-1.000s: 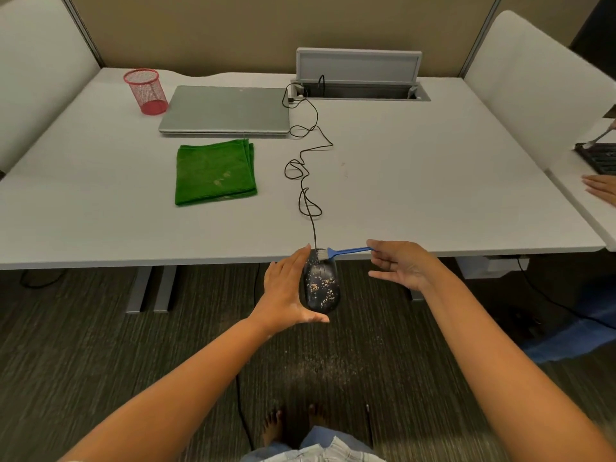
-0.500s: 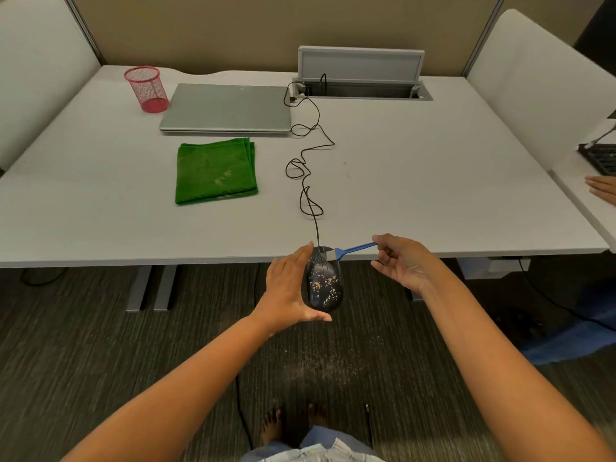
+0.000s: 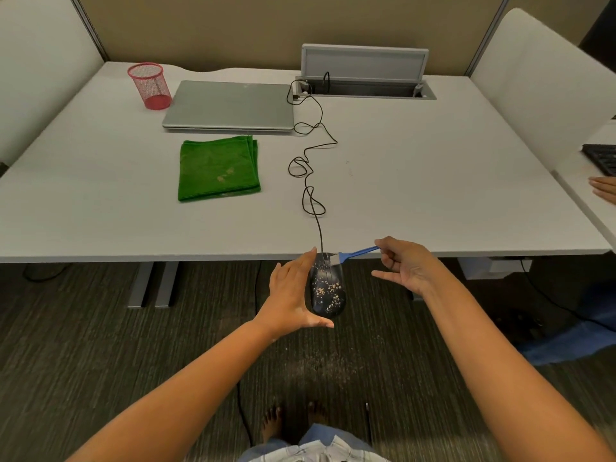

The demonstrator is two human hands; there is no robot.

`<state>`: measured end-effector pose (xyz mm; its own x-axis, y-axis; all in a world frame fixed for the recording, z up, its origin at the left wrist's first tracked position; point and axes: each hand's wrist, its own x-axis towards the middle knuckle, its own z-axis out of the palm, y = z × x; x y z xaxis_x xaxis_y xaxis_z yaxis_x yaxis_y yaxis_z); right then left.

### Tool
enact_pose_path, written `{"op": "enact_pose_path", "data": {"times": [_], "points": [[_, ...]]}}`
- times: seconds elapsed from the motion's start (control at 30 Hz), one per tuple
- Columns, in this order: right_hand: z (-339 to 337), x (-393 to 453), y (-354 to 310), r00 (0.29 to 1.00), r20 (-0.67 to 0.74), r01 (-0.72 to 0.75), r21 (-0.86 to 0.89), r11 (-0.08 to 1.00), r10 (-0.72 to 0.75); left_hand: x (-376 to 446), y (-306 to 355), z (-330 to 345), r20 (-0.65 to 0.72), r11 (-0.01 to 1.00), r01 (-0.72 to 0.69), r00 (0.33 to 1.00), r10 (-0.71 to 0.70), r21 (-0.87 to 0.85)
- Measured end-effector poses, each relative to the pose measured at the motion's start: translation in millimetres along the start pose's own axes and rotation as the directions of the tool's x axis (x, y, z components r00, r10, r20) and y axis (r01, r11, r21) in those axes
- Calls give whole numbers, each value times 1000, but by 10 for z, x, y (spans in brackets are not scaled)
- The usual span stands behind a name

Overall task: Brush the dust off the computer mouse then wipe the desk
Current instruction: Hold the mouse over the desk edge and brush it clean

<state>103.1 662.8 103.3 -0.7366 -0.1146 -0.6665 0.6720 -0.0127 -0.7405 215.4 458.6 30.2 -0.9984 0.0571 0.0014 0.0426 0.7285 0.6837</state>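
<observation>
My left hand (image 3: 293, 291) cups the crumb-speckled black corded computer mouse (image 3: 327, 285) off the white desk's (image 3: 433, 195) near edge, while my right fingers (image 3: 388, 253) pinch the small blue-handled brush (image 3: 353, 255), bristles now shifted slightly onto its front, sweeping barely begun

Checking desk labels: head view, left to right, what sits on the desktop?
Red mesh cup → green cloth → mouse cable → open cable tray. The closed laptop is left out: it spans above the cloth, so its place in the order is unclear.
</observation>
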Motion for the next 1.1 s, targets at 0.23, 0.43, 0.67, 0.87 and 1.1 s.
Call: {"op": "enact_pose_path", "data": {"times": [0.23, 0.43, 0.67, 0.87, 1.1], "points": [[2, -25, 0, 999, 33, -11, 14, 1000, 10, 15, -7, -14, -9, 1000, -4, 1000, 4, -1], [-38, -26, 24, 1000, -22, 7, 36, 999, -6, 19, -20, -14, -14, 1000, -9, 1000, 9, 4], [-1, -52, 37, 1000, 12, -12, 1, 1000, 12, 17, -20, -4, -9, 1000, -7, 1000, 7, 3], [27, -24, 17, 999, -44, 4, 12, 1000, -4, 5, -39, 7, -8, 1000, -8, 1000, 8, -4], [38, -24, 7, 998, -58, 0, -37, 999, -2, 39, -45, -39, -32, 1000, -5, 999, 4, -7]]}}
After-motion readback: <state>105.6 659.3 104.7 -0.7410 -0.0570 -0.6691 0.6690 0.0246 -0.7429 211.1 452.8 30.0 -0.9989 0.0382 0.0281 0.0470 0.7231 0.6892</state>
